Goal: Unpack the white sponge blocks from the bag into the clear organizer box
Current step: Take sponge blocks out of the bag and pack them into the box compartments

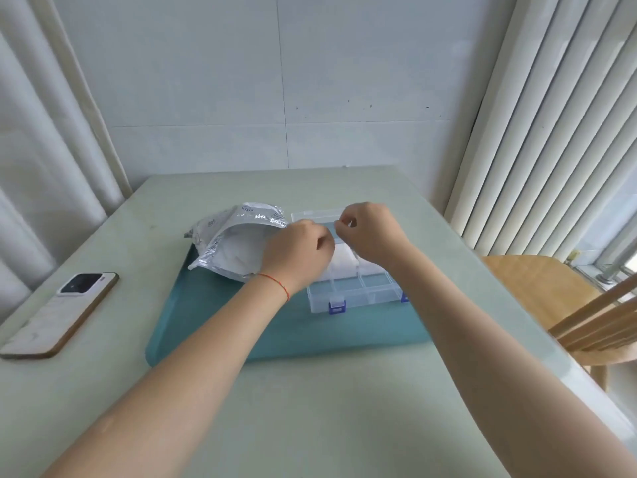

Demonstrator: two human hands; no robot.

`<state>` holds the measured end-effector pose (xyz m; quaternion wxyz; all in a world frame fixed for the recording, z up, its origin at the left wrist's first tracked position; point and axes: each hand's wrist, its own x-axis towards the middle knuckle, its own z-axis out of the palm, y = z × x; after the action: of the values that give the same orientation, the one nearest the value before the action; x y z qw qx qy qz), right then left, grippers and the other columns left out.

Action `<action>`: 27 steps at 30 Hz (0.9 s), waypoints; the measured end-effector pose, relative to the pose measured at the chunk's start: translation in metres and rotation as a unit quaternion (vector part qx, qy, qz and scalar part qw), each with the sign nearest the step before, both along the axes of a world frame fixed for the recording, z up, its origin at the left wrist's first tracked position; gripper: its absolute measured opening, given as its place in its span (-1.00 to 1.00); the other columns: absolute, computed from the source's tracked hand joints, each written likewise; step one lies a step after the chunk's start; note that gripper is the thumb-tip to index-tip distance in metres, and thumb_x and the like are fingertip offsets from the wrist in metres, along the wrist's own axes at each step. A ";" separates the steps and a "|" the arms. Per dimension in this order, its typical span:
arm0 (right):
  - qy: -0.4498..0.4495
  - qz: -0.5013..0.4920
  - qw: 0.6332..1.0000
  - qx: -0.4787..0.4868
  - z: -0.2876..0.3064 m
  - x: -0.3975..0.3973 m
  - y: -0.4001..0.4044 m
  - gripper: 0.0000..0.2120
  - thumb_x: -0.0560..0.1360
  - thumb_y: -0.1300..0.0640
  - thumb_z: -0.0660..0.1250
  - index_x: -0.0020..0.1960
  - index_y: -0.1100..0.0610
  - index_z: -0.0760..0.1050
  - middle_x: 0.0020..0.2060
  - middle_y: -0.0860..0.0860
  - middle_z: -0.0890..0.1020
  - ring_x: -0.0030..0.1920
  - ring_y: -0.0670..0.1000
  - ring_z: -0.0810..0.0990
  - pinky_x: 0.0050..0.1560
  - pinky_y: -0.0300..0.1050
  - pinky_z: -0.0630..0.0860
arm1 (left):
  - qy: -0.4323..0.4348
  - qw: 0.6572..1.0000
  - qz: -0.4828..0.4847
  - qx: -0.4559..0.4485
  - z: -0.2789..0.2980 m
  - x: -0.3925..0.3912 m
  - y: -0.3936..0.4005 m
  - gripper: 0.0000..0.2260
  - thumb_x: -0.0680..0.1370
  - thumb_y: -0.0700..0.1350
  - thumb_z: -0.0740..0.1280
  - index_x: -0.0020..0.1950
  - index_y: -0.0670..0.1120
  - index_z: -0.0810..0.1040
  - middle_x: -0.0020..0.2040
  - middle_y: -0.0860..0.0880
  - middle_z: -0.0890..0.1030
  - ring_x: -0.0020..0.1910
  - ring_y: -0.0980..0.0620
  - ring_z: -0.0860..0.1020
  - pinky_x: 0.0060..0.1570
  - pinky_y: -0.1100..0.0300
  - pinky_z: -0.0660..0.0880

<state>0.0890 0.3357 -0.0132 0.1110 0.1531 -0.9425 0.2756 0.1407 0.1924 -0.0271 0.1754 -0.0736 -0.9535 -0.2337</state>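
Organizer box (pixel 358 291) long axis left-right, latches toward viewer, left hand (pixel 296 250) and right hand (pixel 370 232) curled, grip perhaps empty

1. A pale wall (pixel 241 81) of large light panels with thin seams fills the back; a few small dark specks mark it right of centre
2. White pleated curtains (pixel 41 150) hang at the left, reaching down behind the table's edge
3. Vertical white blinds (pixel 551 125) cover the right side; beyond their lower end a window (pixel 617 232) lets in soft daylight
4. A pale green table (pixel 310 408) runs from the wall toward the viewer
5. A light wooden chair (pixel 537 294) with slatted back stands at the table's right side, near the window
6. The light is even and cool
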 end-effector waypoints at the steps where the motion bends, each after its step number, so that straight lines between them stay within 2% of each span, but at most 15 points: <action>1: -0.009 0.018 1.000 -0.006 0.004 0.010 -0.012 -0.76 0.49 0.14 0.25 -0.25 0.29 0.48 -0.39 0.09 0.47 -0.34 0.08 0.36 -0.34 -0.09 0.33 | 0.020 0.999 0.024 0.008 -0.001 0.009 -0.011 -0.78 0.54 -0.14 0.22 -0.27 -0.08 0.56 -0.28 -0.02 0.53 -0.21 -0.11 0.49 -0.31 0.11 0.39; 4: -0.057 0.061 0.996 -0.010 0.007 0.034 -0.049 -0.68 0.47 0.13 0.27 -0.40 0.23 0.32 -0.44 0.07 0.31 -0.37 0.03 0.21 -0.35 -0.12 0.17 | 0.062 0.993 0.094 0.033 -0.009 0.038 -0.045 -0.73 0.53 -0.15 0.26 -0.38 -0.12 0.39 -0.45 0.00 0.35 -0.34 -0.16 0.38 -0.42 0.14 0.16; 6: -0.091 0.070 0.993 -0.025 0.004 0.046 -0.078 -0.68 0.44 0.18 0.26 -0.43 0.16 0.24 -0.46 0.07 0.27 -0.40 0.03 0.23 -0.37 -0.15 0.18 | 0.119 0.981 0.146 0.046 -0.012 0.057 -0.073 -0.79 0.48 -0.18 0.27 -0.37 -0.13 0.47 -0.36 -0.01 0.39 -0.32 -0.18 0.42 -0.40 0.18 0.17; 7: -0.108 0.064 0.991 -0.051 0.001 0.050 -0.089 -0.73 0.43 0.19 0.24 -0.42 0.18 0.29 -0.46 0.14 0.31 -0.43 0.04 0.30 -0.38 -0.17 0.25 | 0.151 0.974 0.167 0.037 -0.015 0.061 -0.083 -0.84 0.44 -0.19 0.28 -0.35 -0.13 0.53 -0.29 -0.05 0.43 -0.29 -0.17 0.44 -0.38 0.19 0.23; 8: -0.127 0.059 0.987 -0.081 -0.002 0.054 -0.104 -0.81 0.42 0.21 0.22 -0.34 0.24 0.42 -0.41 0.22 0.40 -0.46 0.05 0.40 -0.40 -0.14 0.33 | 0.169 0.968 0.184 0.027 -0.015 0.068 -0.096 -0.87 0.40 -0.19 0.28 -0.32 -0.11 0.59 -0.22 -0.10 0.45 -0.24 -0.16 0.46 -0.36 0.16 0.30; 9: -0.149 0.050 0.982 -0.107 -0.005 0.056 -0.114 -0.82 0.43 0.23 0.19 -0.16 0.29 0.54 -0.28 0.26 0.54 -0.44 0.05 0.51 -0.40 -0.11 0.44 | 0.178 0.965 0.192 0.021 -0.016 0.070 -0.104 -0.86 0.37 -0.20 0.27 -0.28 -0.10 0.63 -0.15 -0.13 0.48 -0.18 -0.18 0.48 -0.30 0.11 0.39; 10: -0.172 0.038 0.976 -0.127 -0.008 0.054 -0.121 -0.71 0.45 0.25 0.17 0.08 0.29 0.56 -0.09 0.21 0.63 -0.38 0.05 0.61 -0.37 -0.08 0.53 | 0.167 0.967 0.192 0.021 -0.017 0.069 -0.110 -0.84 0.36 -0.21 0.28 -0.23 -0.09 0.66 -0.07 -0.17 0.51 -0.10 -0.21 0.50 -0.19 0.04 0.45; 12: -0.222 0.011 0.963 -0.150 -0.014 0.052 -0.137 -0.54 0.48 0.29 0.15 0.37 0.29 0.38 0.14 0.15 0.61 -0.20 0.15 0.69 -0.19 0.00 0.63 | 0.114 0.975 0.186 0.032 -0.018 0.072 -0.120 -0.79 0.39 -0.26 0.30 -0.09 -0.11 0.69 0.10 -0.19 0.53 0.08 -0.26 0.48 0.00 -0.03 0.43; 13: -0.240 -0.007 0.958 -0.155 -0.016 0.050 -0.144 -0.54 0.49 0.29 0.15 0.39 0.32 0.32 0.12 0.19 0.62 -0.12 0.22 0.69 -0.08 0.07 0.64 | 0.088 0.979 0.178 0.038 -0.020 0.072 -0.124 -0.77 0.42 -0.27 0.30 -0.01 -0.11 0.68 0.15 -0.16 0.53 0.13 -0.24 0.47 0.06 -0.01 0.40; 16: -0.252 -0.067 0.956 -0.136 -0.019 0.041 -0.155 -0.65 0.56 0.24 0.18 0.29 0.37 0.36 -0.08 0.15 0.61 0.04 0.22 0.62 0.08 0.03 0.54 | 0.067 0.984 0.154 0.063 -0.021 0.073 -0.129 -0.70 0.46 -0.24 0.25 0.13 -0.12 0.65 0.14 -0.09 0.57 0.16 -0.15 0.48 0.13 0.04 0.36; 18: -0.243 -0.090 0.957 -0.133 -0.019 0.038 -0.162 -0.67 0.58 0.20 0.22 0.27 0.35 0.41 -0.21 0.10 0.55 -0.04 0.17 0.58 0.02 -0.03 0.53 | 0.078 0.982 0.151 0.086 -0.019 0.073 -0.130 -0.63 0.42 -0.17 0.17 0.12 -0.13 0.65 0.10 -0.09 0.61 0.15 -0.16 0.50 0.12 0.03 0.38; 22: -0.231 -0.083 0.954 -0.170 -0.022 0.032 -0.171 -0.58 0.54 0.12 0.33 0.35 0.23 0.40 -0.01 0.15 0.60 0.03 0.15 0.60 -0.04 -0.12 0.46 | 0.086 0.981 0.139 0.105 -0.017 0.072 -0.130 -0.57 0.37 -0.15 0.12 0.09 -0.16 0.67 0.06 -0.11 0.63 0.11 -0.17 0.51 0.12 0.01 0.44; 23: -0.229 -0.077 0.954 -0.179 -0.023 0.030 -0.171 -0.60 0.52 0.11 0.35 0.32 0.19 0.42 -0.03 0.14 0.60 0.01 0.14 0.60 -0.05 -0.13 0.46 | 0.089 0.981 0.136 0.105 -0.016 0.071 -0.130 -0.57 0.36 -0.16 0.12 0.08 -0.16 0.67 0.05 -0.12 0.63 0.10 -0.17 0.51 0.12 0.00 0.45; 25: -0.232 -0.072 0.949 -0.201 -0.024 0.028 -0.173 -0.80 0.50 0.12 0.37 0.08 0.11 0.44 -0.16 0.11 0.58 -0.16 0.11 0.57 -0.16 -0.15 0.45 | 0.096 0.980 0.135 0.107 -0.016 0.070 -0.131 -0.58 0.36 -0.16 0.12 0.07 -0.16 0.68 0.04 -0.13 0.63 0.09 -0.18 0.51 0.10 -0.01 0.45; 27: -0.246 -0.066 0.944 -0.209 -0.024 0.027 -0.172 -0.81 0.51 0.15 0.37 -0.17 0.12 0.36 -0.35 0.10 0.55 -0.35 0.07 0.51 -0.26 -0.18 0.43 | 0.100 0.979 0.137 0.115 -0.016 0.070 -0.132 -0.57 0.36 -0.16 0.12 0.07 -0.16 0.68 0.04 -0.13 0.63 0.09 -0.18 0.51 0.10 -0.01 0.46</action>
<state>0.1163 0.1639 -0.0370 -0.0765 -0.0086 -0.8699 0.4872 0.2111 0.0602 -0.0436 0.3073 0.0556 -0.8990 -0.3071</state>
